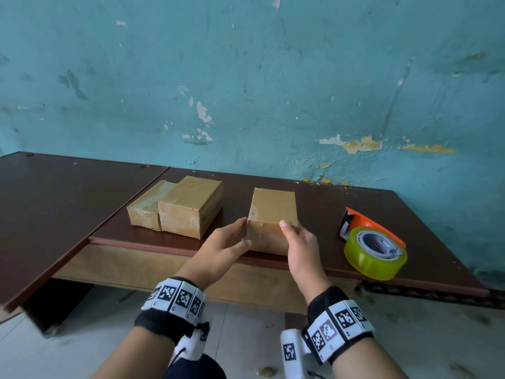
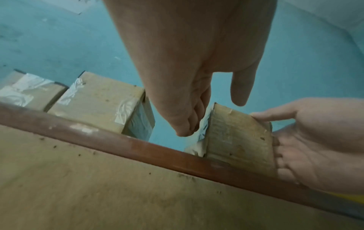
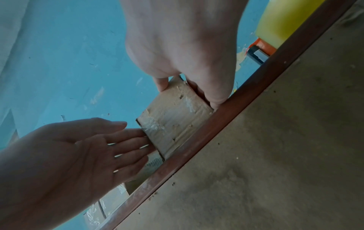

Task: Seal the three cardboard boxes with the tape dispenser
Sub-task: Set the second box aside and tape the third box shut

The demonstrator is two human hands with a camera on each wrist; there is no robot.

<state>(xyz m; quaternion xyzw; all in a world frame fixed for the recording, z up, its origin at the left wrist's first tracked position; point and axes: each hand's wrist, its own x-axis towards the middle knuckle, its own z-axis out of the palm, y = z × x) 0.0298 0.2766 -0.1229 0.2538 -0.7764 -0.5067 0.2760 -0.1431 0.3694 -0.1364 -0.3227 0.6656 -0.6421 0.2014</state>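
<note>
Both wrists, each banded with black-and-white marker tags, reach over the near edge of the dark brown tabletop (image 1: 322, 212) toward one cardboard box (image 1: 273, 214) standing close to that edge. From the head view the right hand (image 1: 299, 243) grips the box's right near corner, thumb on the top edge and fingers down its right side, while the left hand (image 1: 226, 242) lies with straight fingers against the box's left side. The right wrist view confirms this: the left hand's fingers (image 3: 130, 140) are extended and spread, their tips touching the box's left edge, and shiny clear tape shows on the box's near face, which the head view does not reveal. The left wrist view shows tape patches on two other boxes (image 2: 98, 102) as well. Three boxes are counted in all: the held one, and a pair (image 1: 175, 209) standing touching each other to its left, apart from it. One tape dispenser (image 1: 371, 242), orange with a yellow-green roll, lies on the tabletop to the right of the held box, clear of both hands. Behind stands a peeling teal wall (image 1: 246, 77).
</note>
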